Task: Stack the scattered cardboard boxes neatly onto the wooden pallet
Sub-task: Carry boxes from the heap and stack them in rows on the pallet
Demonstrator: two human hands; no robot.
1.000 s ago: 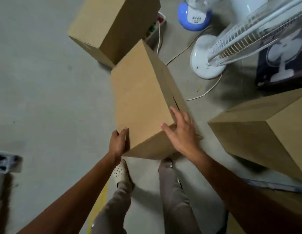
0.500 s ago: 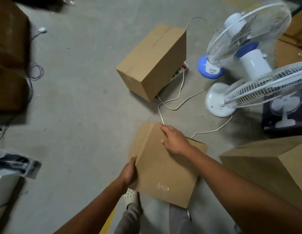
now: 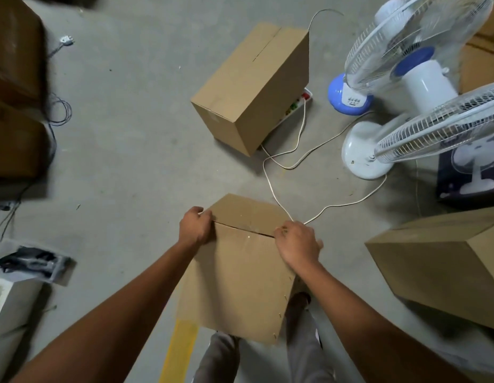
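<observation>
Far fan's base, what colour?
Blue, with a white control panel; the fan base shows best in the head view.

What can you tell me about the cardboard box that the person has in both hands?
The box is plain brown cardboard, unprinted, with a dark seam running across its far part. It looks lifted and tilted, hiding part of the person's legs. The left hand grips the seam's left end, the right hand its right end. A white cable lies just beyond.
</observation>
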